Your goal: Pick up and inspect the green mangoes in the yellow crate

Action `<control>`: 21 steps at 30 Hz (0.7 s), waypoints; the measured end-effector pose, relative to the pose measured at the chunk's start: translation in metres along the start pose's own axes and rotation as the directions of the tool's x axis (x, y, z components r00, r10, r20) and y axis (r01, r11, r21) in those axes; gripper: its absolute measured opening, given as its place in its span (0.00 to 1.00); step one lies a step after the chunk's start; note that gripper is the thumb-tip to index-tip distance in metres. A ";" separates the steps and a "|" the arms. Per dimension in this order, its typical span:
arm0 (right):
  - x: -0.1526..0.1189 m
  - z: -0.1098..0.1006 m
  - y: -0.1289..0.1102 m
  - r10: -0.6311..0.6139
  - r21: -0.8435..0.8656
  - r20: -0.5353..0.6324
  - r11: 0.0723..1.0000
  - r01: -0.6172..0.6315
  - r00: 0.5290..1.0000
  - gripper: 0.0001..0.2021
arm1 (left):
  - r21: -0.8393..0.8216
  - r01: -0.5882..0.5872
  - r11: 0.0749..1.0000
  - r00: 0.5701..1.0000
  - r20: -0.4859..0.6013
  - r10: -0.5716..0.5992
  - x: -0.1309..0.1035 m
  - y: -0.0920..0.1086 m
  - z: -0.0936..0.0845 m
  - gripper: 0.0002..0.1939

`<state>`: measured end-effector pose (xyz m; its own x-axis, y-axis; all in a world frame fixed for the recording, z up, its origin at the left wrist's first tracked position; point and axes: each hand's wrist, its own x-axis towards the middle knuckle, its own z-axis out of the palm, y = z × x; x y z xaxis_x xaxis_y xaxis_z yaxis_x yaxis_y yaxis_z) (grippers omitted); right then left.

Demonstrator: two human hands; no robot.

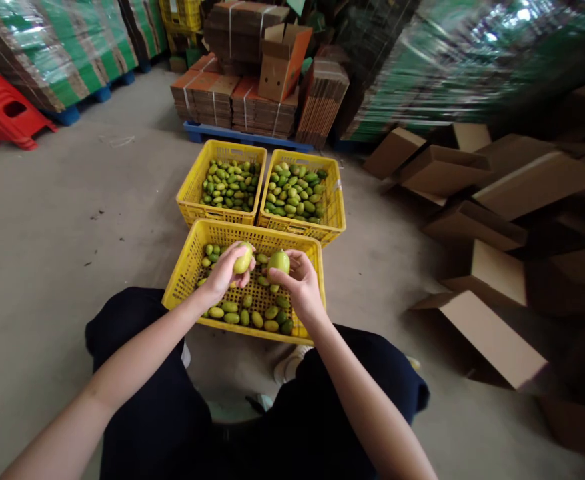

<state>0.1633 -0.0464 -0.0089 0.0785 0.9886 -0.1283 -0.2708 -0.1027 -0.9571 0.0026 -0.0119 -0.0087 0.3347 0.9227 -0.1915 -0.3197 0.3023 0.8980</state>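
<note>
I have one green fruit in each hand, both raised over the front yellow crate (319,280). My left hand (226,270) curls its fingers and thumb around a pale yellow-green fruit (243,259); my right hand (303,283) pinches a rounder-looking fruit (279,262), thumb on the near side, fingers at the far side and the right. The two fruits hang near each other without touching, and much of each skin faces me.

To handle them well, I judge that a light hold is best: enough finger contact that neither slips, no thumb tip digging into the skin. The right-hand pinch leaves more of its fruit uncovered, so it probably needs the steadier thumb; the left wrap looks safer but hides more of the surface, and a small roll of the fingers would bare it. Staying low over the crate makes sense, since a drop could bruise the loose fruits (245,317) lined along its near side.

Two fuller crates stand just beyond, the rear left crate (185,198) and the rear right crate (339,200). Any reach that way should clear the front crate's far rim, with wrists lifted and a gentle release.
</note>
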 end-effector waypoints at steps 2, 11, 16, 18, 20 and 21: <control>0.000 0.001 -0.002 0.084 0.122 0.029 0.989 -0.087 0.996 0.21 | -0.078 0.059 0.995 0.998 0.012 -0.058 0.002 -0.002 0.000 0.16; 0.012 -0.006 -0.001 0.403 0.398 0.170 0.807 -0.437 0.899 0.08 | -0.352 0.355 0.866 0.935 0.138 -0.327 0.012 -0.015 -0.004 0.17; 0.016 -0.010 0.008 0.501 0.429 0.158 0.741 -0.516 0.851 0.11 | -0.421 0.450 0.787 0.890 0.143 -0.433 0.013 -0.016 -0.004 0.19; 0.017 -0.010 0.010 0.522 0.421 0.170 0.728 -0.541 0.836 0.13 | -0.453 0.455 0.767 0.884 0.130 -0.449 0.013 -0.015 -0.002 0.20; 0.016 -0.010 0.011 0.532 0.416 0.184 0.719 -0.556 0.826 0.15 | -0.480 0.444 0.757 0.885 0.106 -0.453 0.013 -0.014 -0.001 0.21; 0.016 -0.009 0.011 0.537 0.414 0.184 0.717 -0.561 0.823 0.15 | -0.486 0.437 0.757 0.887 0.093 -0.452 0.014 -0.014 0.000 0.21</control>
<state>0.1705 -0.0328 -0.0242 -0.2579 0.7787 -0.5719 -0.6358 -0.5825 -0.5064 0.0119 -0.0037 -0.0240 0.5241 0.6597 -0.5386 -0.5265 0.7481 0.4038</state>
